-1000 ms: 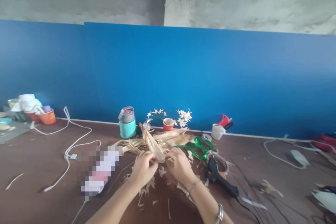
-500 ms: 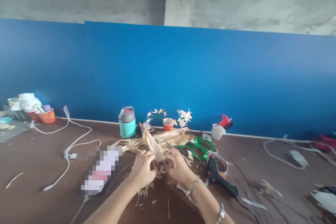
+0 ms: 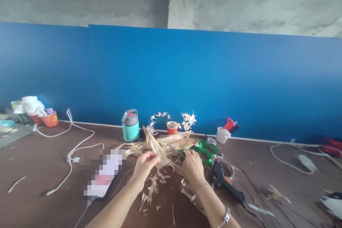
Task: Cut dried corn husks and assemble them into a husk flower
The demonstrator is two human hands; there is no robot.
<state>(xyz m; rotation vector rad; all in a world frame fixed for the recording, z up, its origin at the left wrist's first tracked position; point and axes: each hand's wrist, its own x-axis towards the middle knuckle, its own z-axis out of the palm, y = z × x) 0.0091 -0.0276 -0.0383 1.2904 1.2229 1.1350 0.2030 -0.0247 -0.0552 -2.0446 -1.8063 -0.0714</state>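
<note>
My left hand (image 3: pixel 145 165) pinches a strip of dried corn husk (image 3: pixel 157 149) that sticks up from a pile of pale husks (image 3: pixel 171 139) on the brown table (image 3: pixel 48 171). Small husk scraps (image 3: pixel 153 182) lie under and in front of it. My right hand (image 3: pixel 192 166) lies just to the right, with its fingers bent down over the green-handled scissors (image 3: pixel 205 148), near the joint of the blades. A bracelet and a bangle sit on that wrist.
A black glue gun (image 3: pixel 227 185) lies right of my right hand. Behind the husks stand a teal flask (image 3: pixel 130 125), a red cup of husk flowers (image 3: pixel 171 127) and a white cup with tools (image 3: pixel 222 133). White cables (image 3: pixel 77 146) trail at left. A blurred flat object (image 3: pixel 103 176) lies near my left forearm.
My right hand has let go of the husk piece and moved right onto the scissors. My left hand has lifted slightly and still pinches the husk. More scraps lie below.
</note>
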